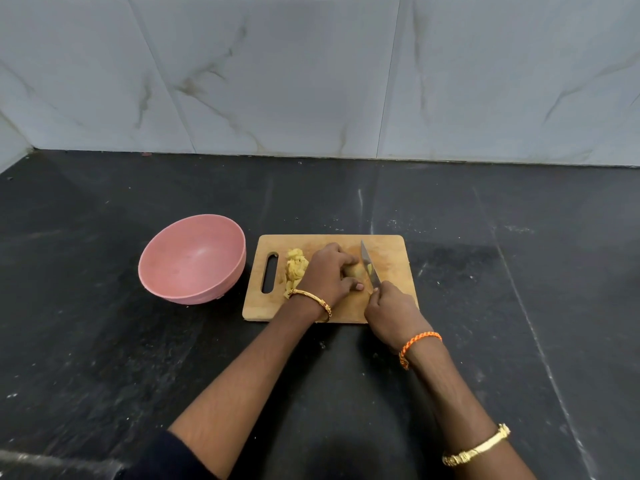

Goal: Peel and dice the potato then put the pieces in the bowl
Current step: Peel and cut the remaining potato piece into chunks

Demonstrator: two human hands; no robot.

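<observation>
Potato (356, 270) clamped by left hand (329, 275); knife (370, 266) gripped in right hand (391, 311), blade across potato's right end.

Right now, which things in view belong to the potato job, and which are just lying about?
For the job:
potato
cut pieces
knife
cutting board
pink bowl
left hand
right hand

Just lying about:
no loose items; only the black counter and tiled wall

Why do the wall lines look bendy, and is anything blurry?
Head view: the wide lens curves the grey marble wall tiles near the edges; the steel knife and right hand look slightly soft; the pink round bowl is clear; soft light, faint shadows.
</observation>
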